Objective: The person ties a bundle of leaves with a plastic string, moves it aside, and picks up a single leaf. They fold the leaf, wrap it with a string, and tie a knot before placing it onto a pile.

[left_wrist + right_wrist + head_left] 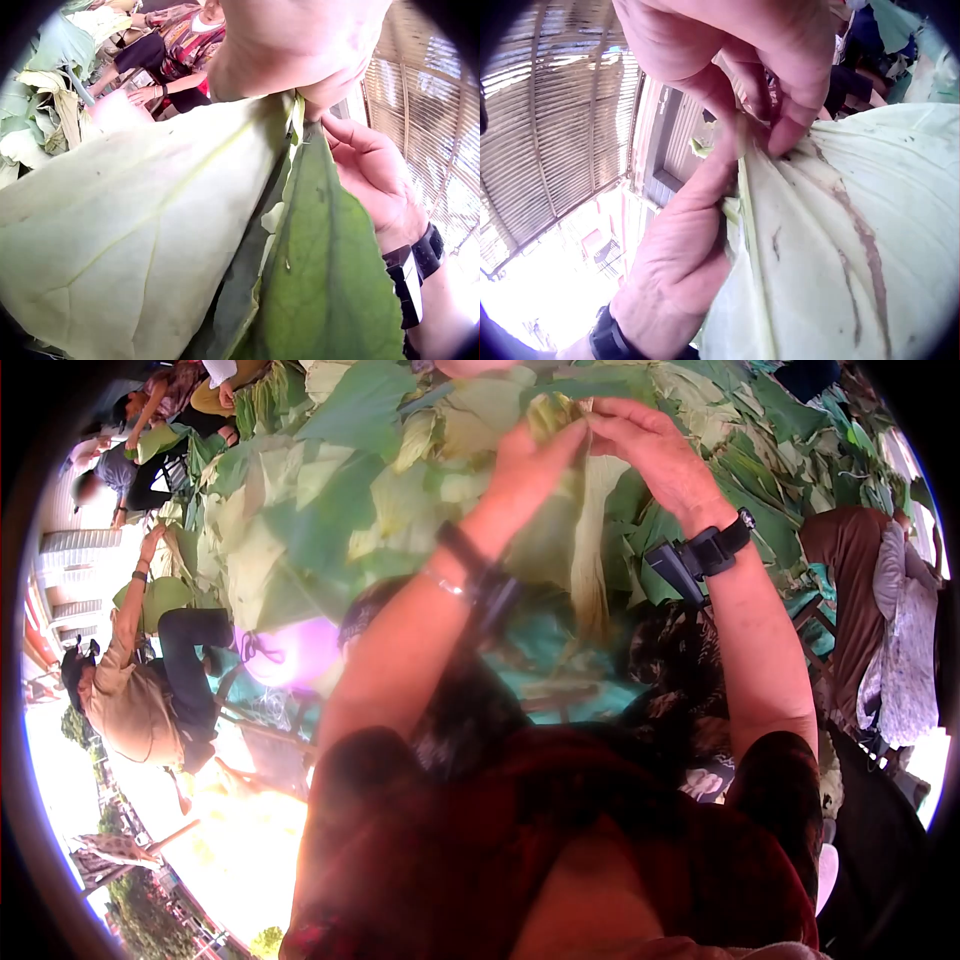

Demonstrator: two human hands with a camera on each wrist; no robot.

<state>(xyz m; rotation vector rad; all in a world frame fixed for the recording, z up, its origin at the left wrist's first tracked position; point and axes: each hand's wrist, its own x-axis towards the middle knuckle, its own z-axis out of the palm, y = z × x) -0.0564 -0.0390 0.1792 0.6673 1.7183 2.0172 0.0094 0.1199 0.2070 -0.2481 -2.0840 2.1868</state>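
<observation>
Both hands meet at the top of a large green leaf, which hangs down from them. My left hand pinches the gathered leaf end; in the left wrist view the hand covers its own fingertips. My right hand pinches the same end beside it, thumb against fingers, and in the right wrist view the hand has its fingers bent onto the pale leaf with brown streaks. A paler leaf face spreads below the left hand. In the head view a pale strip of leaf hangs beneath the fingertips.
Heaped leaves spread in front and to both sides. A pink-purple object lies near the left forearm. One person in tan sits at the left, others farther back. Brown and grey cloth hangs at the right.
</observation>
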